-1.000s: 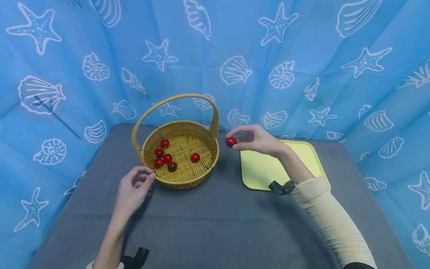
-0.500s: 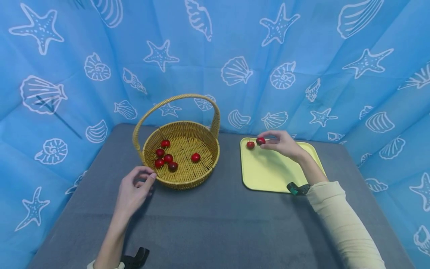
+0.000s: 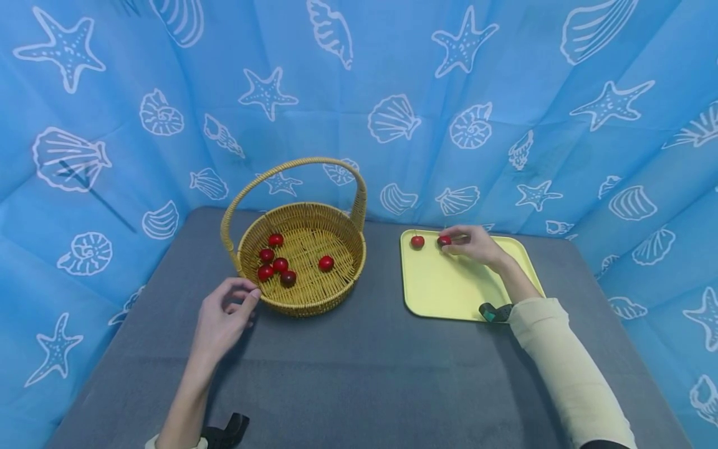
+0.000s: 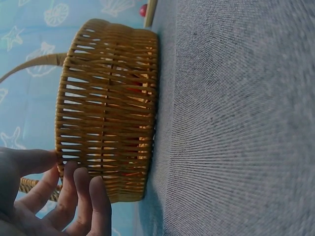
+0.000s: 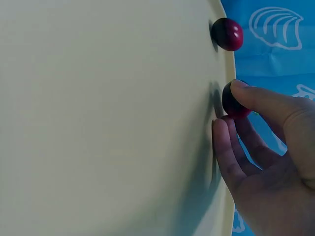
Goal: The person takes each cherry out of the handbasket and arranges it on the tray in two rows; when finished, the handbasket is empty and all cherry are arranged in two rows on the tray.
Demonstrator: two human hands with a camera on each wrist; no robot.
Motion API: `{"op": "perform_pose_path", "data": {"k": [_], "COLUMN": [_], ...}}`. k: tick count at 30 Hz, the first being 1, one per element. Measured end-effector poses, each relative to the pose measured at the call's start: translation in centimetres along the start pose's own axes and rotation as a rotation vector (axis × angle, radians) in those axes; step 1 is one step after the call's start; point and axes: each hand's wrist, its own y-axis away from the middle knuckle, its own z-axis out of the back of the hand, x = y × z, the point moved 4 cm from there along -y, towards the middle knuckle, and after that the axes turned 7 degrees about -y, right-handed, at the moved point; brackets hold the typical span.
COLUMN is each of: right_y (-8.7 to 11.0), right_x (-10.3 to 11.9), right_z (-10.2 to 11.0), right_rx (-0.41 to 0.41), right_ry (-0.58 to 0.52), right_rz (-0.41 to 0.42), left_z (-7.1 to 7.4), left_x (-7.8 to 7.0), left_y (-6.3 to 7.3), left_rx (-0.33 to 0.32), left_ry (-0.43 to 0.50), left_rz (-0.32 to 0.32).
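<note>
Held cherry (image 3: 444,241): round, glossy, dark red; sitting over the far part of the tray, though whether it is touching the surface cannot be told.
Right hand (image 3: 473,245): pinching that cherry between thumb and fingertips.
Second cherry (image 3: 417,242): bright red, thin-stemmed, resting near the tray's far left corner.
Tray (image 3: 443,287): pale yellow, smooth, rectangular, with rounded corners and a low raised rim; catching the hand's shadow.
Wicker basket (image 3: 303,307): golden brown, round, shallow, openly woven, its tall wrapped handle arching overhead; standing left of the tray, well apart from it.
Basket cherries (image 3: 280,265): six, five gathering toward the left side, one lying alone to the right.
Left hand (image 3: 224,318): pinching the basket's near left rim.
Cream sleeve (image 3: 566,362): wrinkling along the right forearm.
Table (image 3: 359,386): wearing grey cloth, ribbed up close, a faint crease running across it.
Curtain (image 3: 336,93): blue fabric, hanging in soft folds behind and at both sides, showing white starfish and seashells.
</note>
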Motion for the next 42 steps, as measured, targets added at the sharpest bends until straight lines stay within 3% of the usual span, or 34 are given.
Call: {"op": "perform_pose_path", "data": {"k": [14,27,33,42], "right_y": [0.0,1.1,1.4,1.2], "right_x": [0.2,1.7,4.1,8.8], "right_z": [-0.1,1.2,0.4,-2.7], "right_rx": [0.003,-0.020,-0.023,0.007], "right_ry": [0.057,0.063,0.069,0.007], "right_rz": [0.000,0.002,0.048,0.166], "left_z": [0.1,-0.1,0.0,0.0], "left_x": [-0.1,-0.1,-0.1,-0.1], "left_y": [0.0,0.0,0.0,0.0], "left_rx": [0.006,0.003,0.008,0.009], "left_ry": [-0.003,-0.009,0.002,-0.005], "left_rz": [0.013,0.007,-0.003,0.006]}}
